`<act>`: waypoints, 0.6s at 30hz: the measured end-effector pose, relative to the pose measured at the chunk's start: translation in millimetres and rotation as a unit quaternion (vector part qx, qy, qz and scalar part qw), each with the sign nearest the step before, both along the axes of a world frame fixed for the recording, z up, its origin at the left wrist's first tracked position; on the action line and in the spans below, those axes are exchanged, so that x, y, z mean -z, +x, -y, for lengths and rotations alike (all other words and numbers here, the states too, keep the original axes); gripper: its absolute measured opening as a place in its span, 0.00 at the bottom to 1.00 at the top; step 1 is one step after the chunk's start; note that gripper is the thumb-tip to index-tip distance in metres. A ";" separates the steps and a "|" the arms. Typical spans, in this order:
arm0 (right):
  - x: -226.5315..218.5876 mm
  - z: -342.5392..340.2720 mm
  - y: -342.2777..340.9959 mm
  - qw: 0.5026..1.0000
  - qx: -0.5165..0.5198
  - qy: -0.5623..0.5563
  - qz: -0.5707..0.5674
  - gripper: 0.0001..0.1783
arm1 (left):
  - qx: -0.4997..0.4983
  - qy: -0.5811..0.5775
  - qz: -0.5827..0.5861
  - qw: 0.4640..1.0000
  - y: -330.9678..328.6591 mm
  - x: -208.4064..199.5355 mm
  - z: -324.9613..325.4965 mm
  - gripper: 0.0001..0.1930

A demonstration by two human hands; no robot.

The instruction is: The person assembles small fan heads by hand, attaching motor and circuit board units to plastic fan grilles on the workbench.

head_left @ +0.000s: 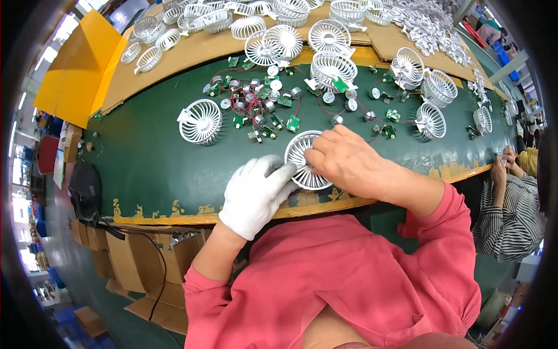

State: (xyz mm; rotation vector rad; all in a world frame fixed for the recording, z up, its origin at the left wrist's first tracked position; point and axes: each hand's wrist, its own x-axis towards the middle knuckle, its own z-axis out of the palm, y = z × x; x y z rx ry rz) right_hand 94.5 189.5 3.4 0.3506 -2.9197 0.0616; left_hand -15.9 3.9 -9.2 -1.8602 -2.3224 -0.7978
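A round white fan housing (310, 177) with radial ribs is held tilted at the table's front edge. My left hand (256, 189), in a white glove with greyish fingertips, grips its left side, with the thumb near the middle. My right hand (347, 158), bare, is closed with its fingertips reaching into the housing from the right. What those fingertips pinch, if anything, is hidden. Just beyond lie small motors on red wires (258, 96) and green circuit boards (293, 123). Another fan housing (201, 122) rests to the left.
Several more housings (281, 43) crowd the cardboard at the back, beside a heap of small white parts (427, 32). A yellow folder-like board (75, 67) stands at far left. A black object (85, 192) sits by the left edge. Another person (511, 215) works at right.
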 end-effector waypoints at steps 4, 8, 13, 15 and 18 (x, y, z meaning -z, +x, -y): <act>-4.3 -3.8 -7.0 0.999 0.000 -0.018 0.039 0.10 | 0.011 -0.006 -0.007 1.000 -2.5 -2.3 -2.7 0.14; -9.7 -10.1 -16.6 0.993 -0.068 -0.010 0.094 0.07 | 0.013 -0.009 0.004 1.000 -4.6 -0.6 -2.3 0.14; -10.6 -8.0 -7.2 0.990 -0.111 -0.061 0.066 0.11 | -0.017 0.012 0.036 0.999 -0.8 11.3 0.4 0.14; -8.4 -5.2 -2.8 0.994 -0.076 -0.069 0.046 0.15 | -0.015 0.014 0.034 0.999 -0.4 10.8 -1.3 0.14; -3.9 -4.3 -7.0 0.994 -0.042 -0.083 0.058 0.15 | -0.012 0.016 0.022 1.000 -0.2 8.5 0.0 0.14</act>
